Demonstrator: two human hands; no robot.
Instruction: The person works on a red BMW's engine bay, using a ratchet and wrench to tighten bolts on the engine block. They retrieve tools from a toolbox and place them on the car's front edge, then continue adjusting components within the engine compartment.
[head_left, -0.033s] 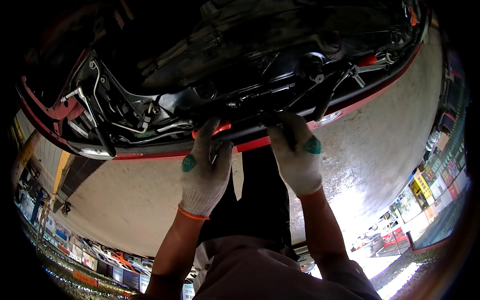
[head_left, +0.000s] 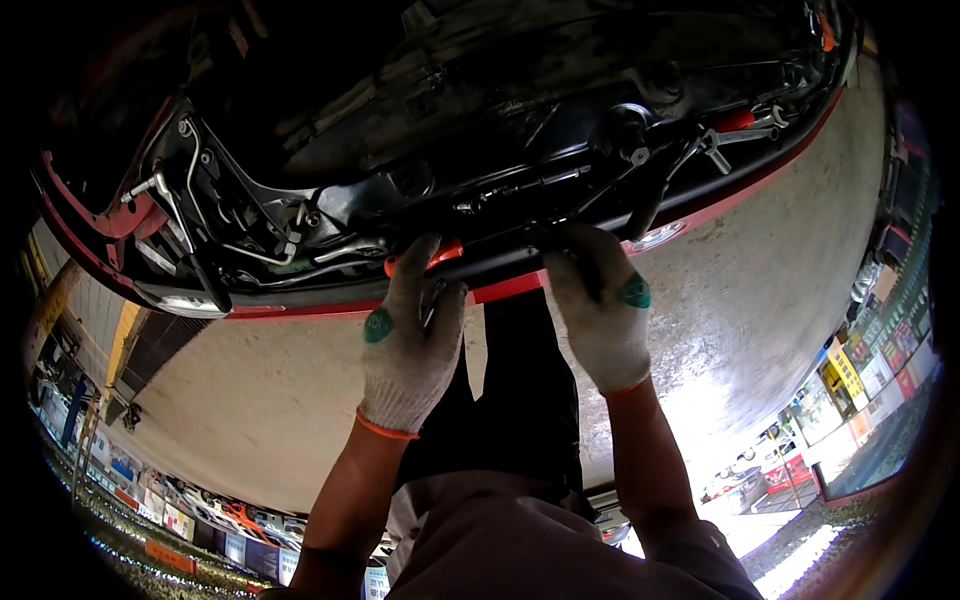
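The vehicle front end [head_left: 360, 205] is spanning the upper view, its painted and molded parts likely behaving as stiff, fixed structure. The red bumper [head_left: 510, 288] is curving along the near edge, presenting a smooth surface on which loose tools are liable to slide. The black trim strip [head_left: 500, 250] is running just behind it and is likely yielding slightly under pressure.

The left hand [head_left: 410, 340], in a pale knit glove, is reaching over the bumper edge, its thumb and forefinger standing apart in a partial curl. The right hand [head_left: 607, 320], gloved alike, is bending its fingers toward the dark trim; its fingertips are merging with shadow, so whether it is gripping anything cannot be told.

A bar-type wrench [head_left: 178, 215] is lying at the far left; its long metal arm is suggesting noticeable weight and a rigid body. A three-armed metal tool [head_left: 715, 150] is lying at the right.

The red handle [head_left: 446, 254] is lying on the trim under the left forefinger; a firm hold on it cannot be confirmed. It is appearing rigid, light and robust, possibly slick if oily. The thick middle of the handle is offering the best hold, thumb opposing fingers.
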